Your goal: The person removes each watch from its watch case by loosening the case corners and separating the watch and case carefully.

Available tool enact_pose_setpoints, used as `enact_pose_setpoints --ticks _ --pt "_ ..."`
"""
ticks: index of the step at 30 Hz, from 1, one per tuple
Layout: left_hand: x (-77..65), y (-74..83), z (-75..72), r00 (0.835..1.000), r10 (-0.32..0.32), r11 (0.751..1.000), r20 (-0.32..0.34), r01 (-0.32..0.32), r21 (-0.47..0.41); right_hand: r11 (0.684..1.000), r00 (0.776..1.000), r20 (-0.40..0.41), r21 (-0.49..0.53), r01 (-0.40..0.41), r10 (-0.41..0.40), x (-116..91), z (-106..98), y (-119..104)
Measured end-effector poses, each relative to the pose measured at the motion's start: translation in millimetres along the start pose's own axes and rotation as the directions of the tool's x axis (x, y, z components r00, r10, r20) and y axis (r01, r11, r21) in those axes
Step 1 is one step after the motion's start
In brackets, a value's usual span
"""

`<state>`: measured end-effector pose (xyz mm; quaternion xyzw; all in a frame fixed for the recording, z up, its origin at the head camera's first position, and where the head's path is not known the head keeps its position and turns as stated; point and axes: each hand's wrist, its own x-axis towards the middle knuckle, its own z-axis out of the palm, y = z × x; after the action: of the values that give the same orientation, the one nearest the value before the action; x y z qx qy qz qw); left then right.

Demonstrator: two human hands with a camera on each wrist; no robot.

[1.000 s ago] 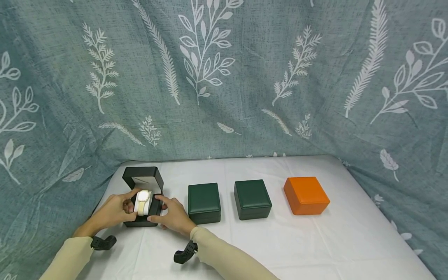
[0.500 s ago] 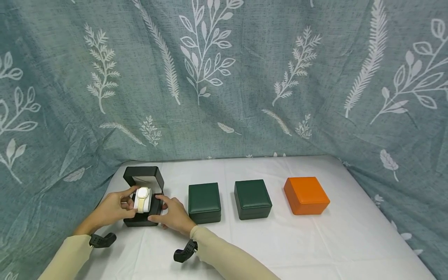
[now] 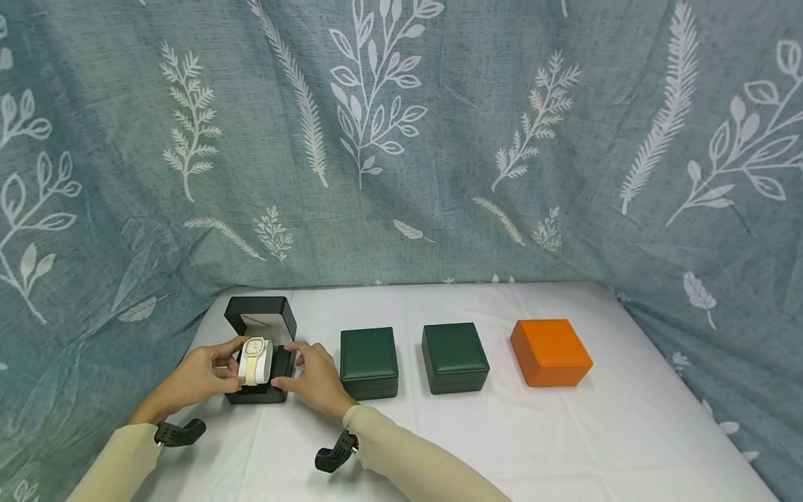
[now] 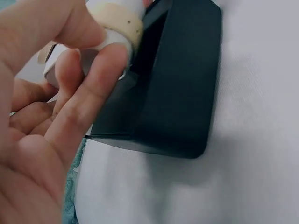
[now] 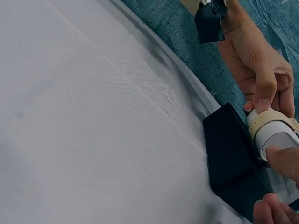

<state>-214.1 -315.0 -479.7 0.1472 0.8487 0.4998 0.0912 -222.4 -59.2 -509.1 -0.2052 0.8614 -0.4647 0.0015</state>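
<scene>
A black watch box (image 3: 259,394) with its lid raised stands at the table's left end. Over its left part is a wristwatch (image 3: 253,348) with a light square dial and cream strap, wrapped round a white cushion (image 3: 266,366). My left hand (image 3: 199,373) pinches the cushion at its left side, thumb and fingers bent. My right hand (image 3: 321,378) holds the box's right part, thumb towards the front and index finger farther back. From the right wrist, my right thumb (image 5: 284,161) overlaps the end of the cushion, the other fingertips lower down by the box.
Two closed green boxes (image 3: 369,359) (image 3: 455,355) stand to the right of my right hand, the nearer one close to it. Farther right is a closed orange box (image 3: 551,352). All rest on a white cloth (image 3: 452,446), with a leaf-patterned curtain (image 3: 452,230) behind.
The cushion with the watch has moved slightly left relative to the box, and the dial shows without glare. My right thumb and fingers have shifted a little up and right. The camera moved slightly.
</scene>
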Motion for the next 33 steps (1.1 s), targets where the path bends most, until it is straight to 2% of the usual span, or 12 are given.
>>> enact_pose_setpoints --ticks 4,7,16,22,27,33 --pt "-0.9 -3.3 -1.4 1.000 -0.004 1.000 0.021 0.004 -0.022 0.997 0.998 0.053 0.075 0.033 -0.037 -1 -2 -7" --pt "-1.9 -5.1 -1.8 1.000 -0.016 1.000 0.026 0.017 -0.020 0.990 0.994 0.103 0.138 0.026 -0.040 -1 -3 -12" --pt "-4.0 -1.5 -0.7 0.996 -0.034 0.997 0.081 0.039 -0.067 0.982 0.981 0.182 0.187 0.035 -0.069 -2 -4 -22" --pt "-7.0 -1.7 -1.0 0.995 -0.042 0.994 0.093 0.051 -0.096 0.981 0.977 0.202 0.192 0.030 -0.070 -1 -1 -21" --pt "-6.4 -1.3 -0.4 0.994 -0.050 0.992 0.101 0.062 -0.114 0.984 0.975 0.200 0.167 0.059 -0.093 3 0 -18" --pt "-5.1 -2.9 -0.5 0.992 -0.024 0.988 0.125 0.043 -0.148 0.986 0.966 0.216 0.118 0.119 -0.142 7 -1 -14"
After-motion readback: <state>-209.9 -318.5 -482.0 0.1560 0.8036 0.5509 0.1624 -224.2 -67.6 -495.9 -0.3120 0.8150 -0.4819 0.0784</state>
